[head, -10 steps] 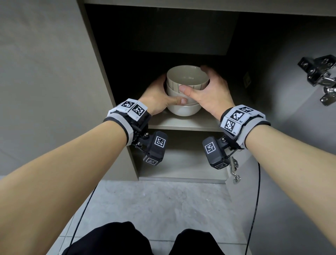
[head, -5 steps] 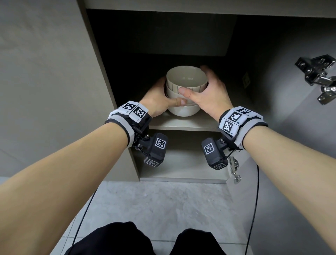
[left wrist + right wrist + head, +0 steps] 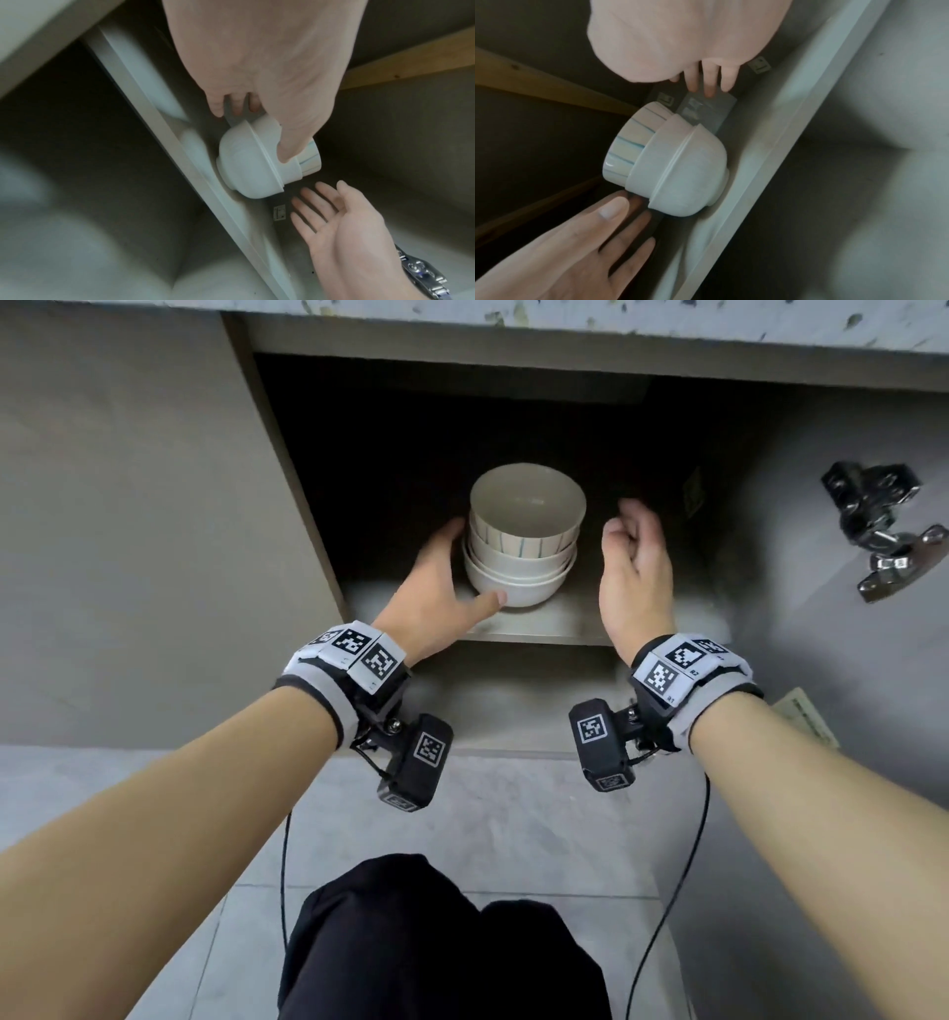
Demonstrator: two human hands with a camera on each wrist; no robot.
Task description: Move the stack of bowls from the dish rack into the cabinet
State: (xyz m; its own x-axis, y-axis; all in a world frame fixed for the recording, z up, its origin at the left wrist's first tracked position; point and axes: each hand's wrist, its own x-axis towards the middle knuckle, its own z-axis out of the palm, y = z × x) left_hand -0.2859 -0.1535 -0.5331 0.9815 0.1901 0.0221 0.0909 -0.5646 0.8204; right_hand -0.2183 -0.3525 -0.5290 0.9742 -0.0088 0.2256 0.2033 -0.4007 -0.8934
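Stack of bowls (image 3: 524, 541) now sits on the cabinet shelf (image 3: 554, 624), close to its front edge and left of the middle; striped bowl on top, plain white ones under it, stack upright. A second ago both hands were wrapped around it; that grip is gone. Right hand (image 3: 634, 572) has come off completely, now beside the stack with a clear gap, fingers loose and slightly curled, holding nothing; the left wrist view shows its palm (image 3: 344, 227) open toward the bowls. Left hand (image 3: 441, 598) is also spread wide, no longer gripping: thumb lies by the bottom bowl's base, fingers reach along the left side of the stack. Whether the fingers actually touch the bowls, cannot tell; the right wrist view (image 3: 598, 233) shows them straight, just beside the lower bowls. Camera has pulled back and up: speckled counter (image 3: 616, 320) edge now visible above the cabinet opening. Door hinge (image 3: 883, 526) on the right, unchanged.
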